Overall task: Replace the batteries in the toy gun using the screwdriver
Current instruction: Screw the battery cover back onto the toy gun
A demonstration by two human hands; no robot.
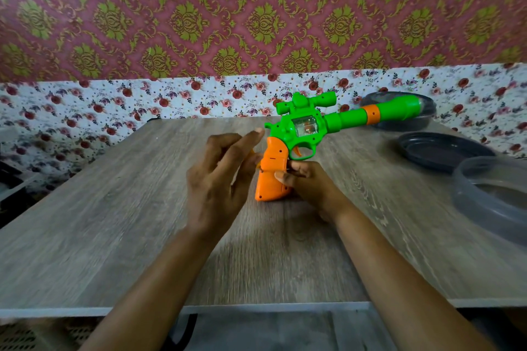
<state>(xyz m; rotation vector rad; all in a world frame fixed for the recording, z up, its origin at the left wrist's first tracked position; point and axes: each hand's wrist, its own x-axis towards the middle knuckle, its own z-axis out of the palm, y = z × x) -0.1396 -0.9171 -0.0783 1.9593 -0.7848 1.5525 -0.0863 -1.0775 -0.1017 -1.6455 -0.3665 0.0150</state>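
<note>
We are wrapping our right grip [308, 186] around the orange handle [271, 171] of the toy gun [333, 121], coming at it from the right side. The thumb [285, 177] is lying across the handle's near face, and the other fingers are curling round behind it just under the trigger guard.

Our left grip [219, 179] is hovering against the left edge of the same handle with its fingers fairly straight and fanned. The index fingertip [259, 131] is reaching up beside the green hammer at the back of the gun. A small yellow-orange sliver [252, 153] is peeking out behind those fingers. We cannot tell what it is, nor whether this grip is pinching it or staying loose.

The gun is standing handle-down over the middle of the bench [142, 222], with its butt at or just above the wood; which of the two is unclear. Its green body, with a clear window in the side, is angling up and to the right. A green scope [310, 101] is sitting on top, and the long barrel is carrying an orange band [373, 114] near the flared muzzle.

Behind the muzzle a dark round container [405, 125] is sitting at the far right of the bench. Nearer to us on that side are a black round lid [445, 151] and then a clear round container [490, 199]. A rose-print covering [85, 105] is running along behind the bench, below a maroon and green damask wall [256, 8].
</note>
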